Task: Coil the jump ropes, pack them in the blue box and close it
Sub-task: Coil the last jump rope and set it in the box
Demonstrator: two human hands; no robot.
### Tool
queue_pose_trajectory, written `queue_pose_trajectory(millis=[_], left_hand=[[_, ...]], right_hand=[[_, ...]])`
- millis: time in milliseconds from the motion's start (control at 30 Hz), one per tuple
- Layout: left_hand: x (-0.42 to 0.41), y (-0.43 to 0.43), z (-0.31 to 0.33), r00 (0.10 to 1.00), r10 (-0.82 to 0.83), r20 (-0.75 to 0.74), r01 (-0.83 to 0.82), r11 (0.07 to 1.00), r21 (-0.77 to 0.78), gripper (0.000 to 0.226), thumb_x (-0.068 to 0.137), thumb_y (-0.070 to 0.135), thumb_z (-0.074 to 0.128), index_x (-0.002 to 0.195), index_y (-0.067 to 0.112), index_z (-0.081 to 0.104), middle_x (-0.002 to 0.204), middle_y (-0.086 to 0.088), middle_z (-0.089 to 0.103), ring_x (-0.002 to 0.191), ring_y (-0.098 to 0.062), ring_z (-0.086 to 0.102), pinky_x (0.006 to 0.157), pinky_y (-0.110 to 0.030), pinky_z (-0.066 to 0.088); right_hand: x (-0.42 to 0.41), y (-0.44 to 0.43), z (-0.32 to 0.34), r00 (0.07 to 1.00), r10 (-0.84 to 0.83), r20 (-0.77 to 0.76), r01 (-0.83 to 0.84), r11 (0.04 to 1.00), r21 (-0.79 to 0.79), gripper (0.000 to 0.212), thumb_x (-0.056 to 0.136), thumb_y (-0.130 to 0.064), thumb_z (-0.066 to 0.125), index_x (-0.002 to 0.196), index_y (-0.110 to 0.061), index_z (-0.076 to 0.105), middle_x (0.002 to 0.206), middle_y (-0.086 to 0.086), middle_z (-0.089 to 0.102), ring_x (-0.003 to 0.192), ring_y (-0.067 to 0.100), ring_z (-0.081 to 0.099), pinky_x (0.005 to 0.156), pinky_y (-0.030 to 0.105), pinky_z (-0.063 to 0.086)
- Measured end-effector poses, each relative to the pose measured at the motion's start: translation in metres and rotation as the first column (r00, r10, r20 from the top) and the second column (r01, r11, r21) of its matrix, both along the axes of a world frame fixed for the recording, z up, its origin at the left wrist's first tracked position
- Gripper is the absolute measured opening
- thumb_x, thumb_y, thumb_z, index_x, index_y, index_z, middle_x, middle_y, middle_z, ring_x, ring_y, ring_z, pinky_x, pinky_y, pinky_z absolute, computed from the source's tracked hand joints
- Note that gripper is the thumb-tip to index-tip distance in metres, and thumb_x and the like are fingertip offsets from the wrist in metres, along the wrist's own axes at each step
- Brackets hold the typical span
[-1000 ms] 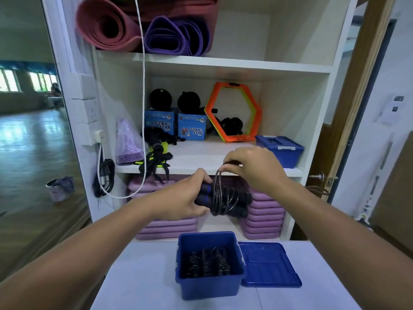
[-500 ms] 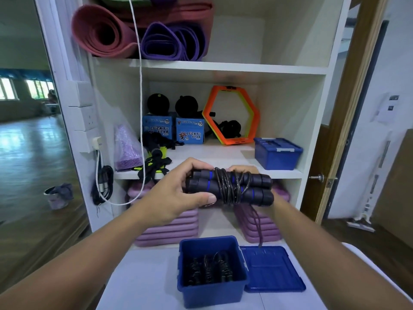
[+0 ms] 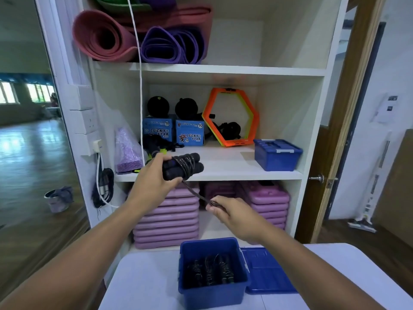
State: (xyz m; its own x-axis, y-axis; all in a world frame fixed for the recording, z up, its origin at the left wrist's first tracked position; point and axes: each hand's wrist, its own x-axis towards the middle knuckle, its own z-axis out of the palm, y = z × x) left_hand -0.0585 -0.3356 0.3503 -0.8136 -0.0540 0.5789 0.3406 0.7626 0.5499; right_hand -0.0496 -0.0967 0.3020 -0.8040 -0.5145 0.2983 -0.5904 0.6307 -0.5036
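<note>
- White shelf unit (image 3: 223,70) straight ahead; top shelf carries a rolled pink mat (image 3: 105,39) with a rolled purple mat (image 3: 169,48) just beside it on the right; bottom bay holds stacks of lilac step boards (image 3: 169,220).
- White surface (image 3: 143,287) below my forearms, in front of the shelf unit.
- Blue box (image 3: 212,291) stands upright and open on the surface; its lid (image 3: 268,274) lies flat on the surface against the box's right side.
- Middle shelf: orange hexagon (image 3: 234,143) stands on edge at the back; second blue box (image 3: 277,156), lid on, at the right end.
- My left hand (image 3: 154,175): fingers and thumb curled round one end of the jump rope (image 3: 185,165); raised level with the middle shelf's front edge, well above the open box.
- My right hand (image 3: 232,213): lower and to the right; thumb and fingers pinch the free cord (image 3: 196,192); the cord runs taut from the bundle down to this hand.
- Jump rope: two black handles side by side; cord wound in several turns round their middle.
- Coiled ropes (image 3: 210,271): dark bundles lying side by side on the floor of the open box; exact count unclear.
</note>
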Motion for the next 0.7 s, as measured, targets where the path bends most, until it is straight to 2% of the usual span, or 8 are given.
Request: queue_pose_trajectory(millis=[100, 200, 267, 367, 433, 500, 600, 700], left_hand=[[-0.006, -0.002, -0.008, 0.998, 0.002, 0.058, 0.010, 0.978, -0.210, 0.049, 0.083, 0.028, 0.080, 0.121, 0.021, 0.050, 0.112, -0.001, 0.063, 0.090, -0.019, 0.060, 0.073, -0.030, 0.047], [-0.002, 0.004, -0.012, 0.988, -0.081, 0.128, 0.118, 0.943, -0.312, 0.050, 0.080, 0.031, 0.082, 0.119, 0.023, 0.051, 0.113, 0.002, 0.064, 0.096, -0.019, 0.061, 0.081, -0.032, 0.051], [0.004, 0.012, -0.012, 0.973, -0.149, 0.176, 0.203, 0.914, -0.352, 0.049, 0.080, 0.032, 0.081, 0.117, 0.025, 0.051, 0.111, 0.005, 0.063, 0.096, -0.017, 0.059, 0.081, -0.032, 0.050], [0.015, 0.027, -0.011, 0.941, -0.236, 0.242, 0.316, 0.869, -0.381, 0.051, 0.080, 0.033, 0.080, 0.118, 0.028, 0.047, 0.107, 0.008, 0.061, 0.094, -0.015, 0.057, 0.080, -0.032, 0.050], [0.022, 0.036, -0.010, 0.916, -0.299, 0.269, 0.383, 0.853, -0.354, 0.053, 0.079, 0.034, 0.081, 0.116, 0.030, 0.042, 0.103, 0.010, 0.060, 0.092, -0.012, 0.058, 0.076, -0.028, 0.050], [0.029, 0.042, -0.007, 0.897, -0.346, 0.274, 0.422, 0.857, -0.297, 0.055, 0.078, 0.035, 0.082, 0.111, 0.034, 0.038, 0.101, 0.011, 0.064, 0.089, -0.011, 0.060, 0.075, -0.027, 0.051], [0.038, 0.047, -0.003, 0.875, -0.424, 0.232, 0.460, 0.878, -0.131, 0.061, 0.074, 0.028, 0.086, 0.106, 0.032, 0.035, 0.100, 0.008, 0.067, 0.089, -0.014, 0.065, 0.083, -0.040, 0.054], [0.046, 0.046, 0.002, 0.841, -0.507, 0.189, 0.516, 0.857, 0.001, 0.062, 0.071, 0.021, 0.090, 0.104, 0.027, 0.037, 0.097, 0.005, 0.067, 0.087, -0.018, 0.067, 0.084, -0.046, 0.055]], right_hand=[[0.002, 0.002, 0.024, 0.988, -0.023, -0.154, 0.046, 0.988, 0.147, 0.020, 0.101, -0.041, 0.047, 0.091, -0.028, 0.057, 0.081, -0.004, 0.063, 0.072, 0.016, 0.055, 0.063, 0.033, 0.040], [0.004, 0.007, 0.057, 0.976, -0.029, -0.214, 0.067, 0.983, 0.171, 0.021, 0.099, -0.039, 0.054, 0.096, -0.023, 0.068, 0.091, -0.003, 0.070, 0.081, 0.016, 0.059, 0.072, 0.034, 0.047], [0.004, 0.010, 0.078, 0.973, 0.004, -0.232, 0.038, 0.984, 0.174, 0.022, 0.096, -0.040, 0.059, 0.092, -0.021, 0.070, 0.084, -0.004, 0.071, 0.078, 0.014, 0.061, 0.071, 0.035, 0.050], [0.006, 0.010, 0.104, 0.981, 0.023, -0.191, -0.001, 0.993, 0.116, 0.015, 0.089, -0.038, 0.069, 0.081, -0.025, 0.070, 0.069, -0.010, 0.068, 0.067, 0.006, 0.062, 0.065, 0.026, 0.050], [0.006, 0.006, 0.115, 0.984, 0.027, -0.178, -0.014, 0.997, 0.075, 0.016, 0.084, -0.036, 0.075, 0.080, -0.021, 0.073, 0.066, -0.010, 0.070, 0.065, 0.004, 0.065, 0.062, 0.021, 0.050], [0.002, 0.005, 0.120, 0.984, 0.024, -0.176, -0.021, 1.000, 0.018, 0.018, 0.081, -0.034, 0.079, 0.082, -0.016, 0.075, 0.064, -0.009, 0.070, 0.061, 0.003, 0.064, 0.059, 0.022, 0.048], [-0.007, 0.010, 0.117, 0.996, -0.007, -0.089, -0.007, 0.988, -0.153, 0.017, 0.082, -0.027, 0.079, 0.082, -0.010, 0.076, 0.063, -0.004, 0.070, 0.051, 0.004, 0.054, 0.052, 0.020, 0.044], [-0.015, 0.016, 0.102, 0.996, 0.041, 0.075, -0.008, 0.921, -0.389, 0.018, 0.082, -0.025, 0.080, 0.080, -0.008, 0.074, 0.065, 0.003, 0.070, 0.057, 0.011, 0.060, 0.055, 0.024, 0.047]])
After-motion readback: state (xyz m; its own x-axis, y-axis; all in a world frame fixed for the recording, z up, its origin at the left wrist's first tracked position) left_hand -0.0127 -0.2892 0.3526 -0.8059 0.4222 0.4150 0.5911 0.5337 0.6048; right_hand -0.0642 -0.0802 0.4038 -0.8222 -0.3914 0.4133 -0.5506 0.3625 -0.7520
